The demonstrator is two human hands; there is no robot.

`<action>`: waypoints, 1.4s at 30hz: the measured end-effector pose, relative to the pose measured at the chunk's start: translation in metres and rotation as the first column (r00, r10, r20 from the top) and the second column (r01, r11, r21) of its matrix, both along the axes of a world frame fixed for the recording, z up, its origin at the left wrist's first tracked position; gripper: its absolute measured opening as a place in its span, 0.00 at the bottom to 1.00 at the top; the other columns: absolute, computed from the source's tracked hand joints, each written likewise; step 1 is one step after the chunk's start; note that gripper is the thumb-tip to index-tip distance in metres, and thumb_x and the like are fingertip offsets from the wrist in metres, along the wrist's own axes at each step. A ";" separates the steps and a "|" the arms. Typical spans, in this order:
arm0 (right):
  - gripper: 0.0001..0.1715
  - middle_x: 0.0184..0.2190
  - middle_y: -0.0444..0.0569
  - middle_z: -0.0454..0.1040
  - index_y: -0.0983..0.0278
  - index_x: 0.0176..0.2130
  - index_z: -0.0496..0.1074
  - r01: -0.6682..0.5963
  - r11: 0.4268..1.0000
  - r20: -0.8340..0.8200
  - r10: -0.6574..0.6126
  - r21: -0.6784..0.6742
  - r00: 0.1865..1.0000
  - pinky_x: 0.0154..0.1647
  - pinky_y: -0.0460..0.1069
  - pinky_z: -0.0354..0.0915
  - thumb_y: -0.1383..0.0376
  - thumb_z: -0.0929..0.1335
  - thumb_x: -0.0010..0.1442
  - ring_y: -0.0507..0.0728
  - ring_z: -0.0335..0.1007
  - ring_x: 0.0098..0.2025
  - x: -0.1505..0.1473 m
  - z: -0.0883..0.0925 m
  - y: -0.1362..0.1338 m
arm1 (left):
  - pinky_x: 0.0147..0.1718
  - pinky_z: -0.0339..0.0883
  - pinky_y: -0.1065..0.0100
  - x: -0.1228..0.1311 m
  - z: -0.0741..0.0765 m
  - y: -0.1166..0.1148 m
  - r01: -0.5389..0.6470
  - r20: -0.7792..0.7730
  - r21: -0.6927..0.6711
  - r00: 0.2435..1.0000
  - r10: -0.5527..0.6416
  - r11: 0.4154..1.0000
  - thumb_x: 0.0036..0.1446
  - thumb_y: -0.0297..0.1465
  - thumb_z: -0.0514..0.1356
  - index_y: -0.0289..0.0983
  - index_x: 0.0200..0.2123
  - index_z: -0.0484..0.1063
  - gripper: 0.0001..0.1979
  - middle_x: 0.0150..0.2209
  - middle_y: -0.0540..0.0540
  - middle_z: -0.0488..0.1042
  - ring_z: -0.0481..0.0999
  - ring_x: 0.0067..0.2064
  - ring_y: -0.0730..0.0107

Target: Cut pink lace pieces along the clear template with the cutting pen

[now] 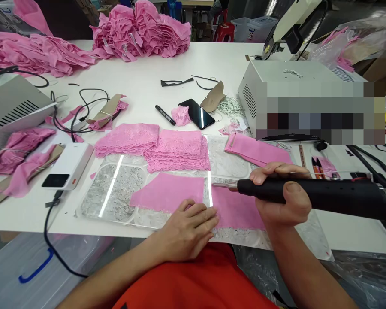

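Right hand clamped on a black tool; its rear end runs out of frame at right, metal tip over the pink cloth at the table's near edge. Left hand flat, fingers apart, pressing the cloth's near edge, covering it. Folded lace, phone, marker behind. Box face blurred.

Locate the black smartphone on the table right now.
In the head view, the black smartphone lies centre-table, beyond the pink lace stacks, between the black marker and the white machine box.
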State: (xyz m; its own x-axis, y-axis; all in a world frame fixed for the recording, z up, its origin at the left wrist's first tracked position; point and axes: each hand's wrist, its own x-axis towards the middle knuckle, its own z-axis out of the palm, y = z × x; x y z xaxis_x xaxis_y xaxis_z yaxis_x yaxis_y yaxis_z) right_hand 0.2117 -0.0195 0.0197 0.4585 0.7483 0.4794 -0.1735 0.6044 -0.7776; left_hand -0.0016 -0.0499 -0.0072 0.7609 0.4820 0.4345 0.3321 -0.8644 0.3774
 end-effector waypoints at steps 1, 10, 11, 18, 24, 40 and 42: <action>0.08 0.29 0.44 0.72 0.63 0.34 0.72 0.001 1.000 0.004 -0.001 0.006 1.000 0.25 0.52 0.67 0.62 0.69 0.51 0.52 0.67 0.23 0.000 0.000 0.000 | 0.49 0.61 0.58 0.000 0.000 0.000 0.003 0.002 -0.002 1.000 -0.003 1.000 0.65 0.27 0.55 0.32 0.51 0.70 0.13 0.52 0.40 0.77 0.73 0.48 0.62; 0.04 0.29 0.45 0.73 0.63 0.32 0.71 -0.016 1.000 0.056 0.015 0.010 0.998 0.26 0.51 0.68 0.65 0.68 0.53 0.52 0.68 0.24 -0.002 0.002 0.002 | 0.49 0.61 0.57 -0.001 -0.001 0.001 0.019 0.002 -0.041 1.000 -0.019 0.999 0.64 0.29 0.55 0.33 0.52 0.69 0.14 0.52 0.39 0.77 0.73 0.48 0.61; 0.04 0.29 0.44 0.73 0.62 0.32 0.71 -0.013 1.000 0.057 0.012 0.008 0.998 0.27 0.51 0.68 0.65 0.68 0.53 0.52 0.68 0.24 -0.002 0.002 0.003 | 0.49 0.61 0.57 -0.001 -0.001 0.001 0.022 0.006 -0.045 1.000 -0.022 0.999 0.64 0.28 0.55 0.33 0.51 0.69 0.13 0.52 0.40 0.77 0.73 0.48 0.61; 0.09 0.28 0.46 0.72 0.63 0.33 0.73 -0.048 0.999 0.008 0.047 0.024 0.999 0.23 0.51 0.66 0.61 0.69 0.51 0.52 0.66 0.21 0.007 0.008 -0.006 | 0.50 0.61 0.58 -0.002 0.000 0.001 0.029 0.004 -0.051 1.000 -0.029 0.998 0.63 0.29 0.57 0.33 0.52 0.70 0.14 0.53 0.40 0.76 0.72 0.49 0.59; 0.10 0.27 0.46 0.72 0.63 0.33 0.73 -0.141 0.989 0.028 0.142 -0.040 0.989 0.24 0.52 0.68 0.59 0.71 0.52 0.52 0.66 0.21 0.011 0.011 -0.017 | 0.50 0.60 0.58 -0.001 0.000 0.001 0.025 0.008 -0.041 1.000 -0.024 0.999 0.64 0.29 0.56 0.33 0.52 0.69 0.14 0.53 0.41 0.77 0.72 0.49 0.59; 0.10 0.27 0.46 0.72 0.63 0.32 0.74 -0.141 0.988 0.035 0.144 -0.067 0.989 0.25 0.52 0.69 0.59 0.71 0.52 0.52 0.66 0.22 0.005 0.011 -0.016 | 0.49 0.61 0.58 -0.001 -0.002 0.001 0.032 0.013 -0.035 0.999 -0.032 0.999 0.64 0.29 0.57 0.33 0.52 0.68 0.14 0.51 0.39 0.77 0.73 0.48 0.61; 0.09 0.27 0.46 0.72 0.63 0.33 0.74 -0.147 0.988 0.052 0.149 -0.053 0.987 0.25 0.52 0.69 0.60 0.71 0.52 0.52 0.67 0.22 0.004 0.010 -0.016 | 0.49 0.61 0.58 -0.001 -0.002 0.001 0.031 0.018 -0.034 0.999 -0.031 0.999 0.64 0.29 0.56 0.33 0.52 0.68 0.14 0.51 0.39 0.77 0.73 0.48 0.61</action>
